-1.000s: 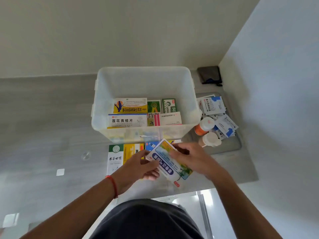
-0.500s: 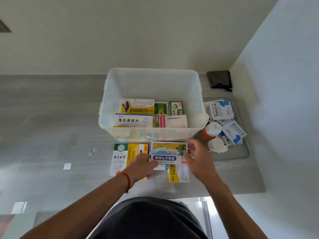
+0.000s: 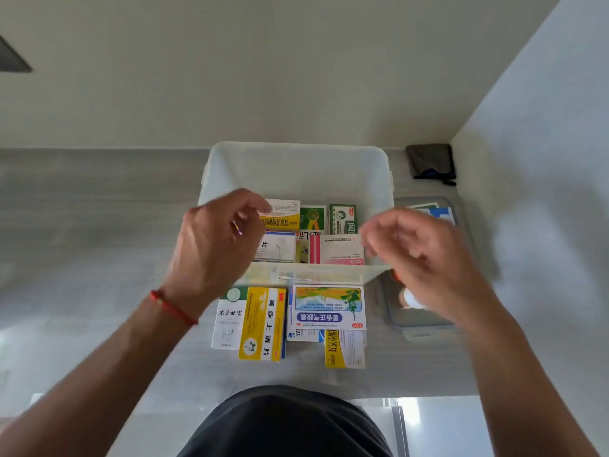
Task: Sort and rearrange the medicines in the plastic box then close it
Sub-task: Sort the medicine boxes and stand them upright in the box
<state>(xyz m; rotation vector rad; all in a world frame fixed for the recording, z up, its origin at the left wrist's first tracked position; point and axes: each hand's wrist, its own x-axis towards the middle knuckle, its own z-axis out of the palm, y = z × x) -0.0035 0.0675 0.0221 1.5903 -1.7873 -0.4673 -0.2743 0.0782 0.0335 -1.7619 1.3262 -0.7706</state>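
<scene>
Mid-sort, between picks: left hand (image 3: 217, 239) and right hand (image 3: 418, 255) raised over near rim of plastic box (image 3: 296, 166), fingers loosely curled, holding nothing; right blurred. Box on countertop (image 3: 82, 242), lid off, approx. five cartons packed along its near side, far half bare. Next move prob. calls for a reach to a carton in or outside the box, e.g. blue-label carton (image 3: 328, 306) lying flat just before box, beside yellow carton (image 3: 262, 324). Box translucent, thin-walled, rounded corners.

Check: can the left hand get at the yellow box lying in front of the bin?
Probably yes. The left hand hovers over the bin's near left corner, holding nothing. The yellow box lies flat on the table just below it, top uncovered, nothing between.
</scene>
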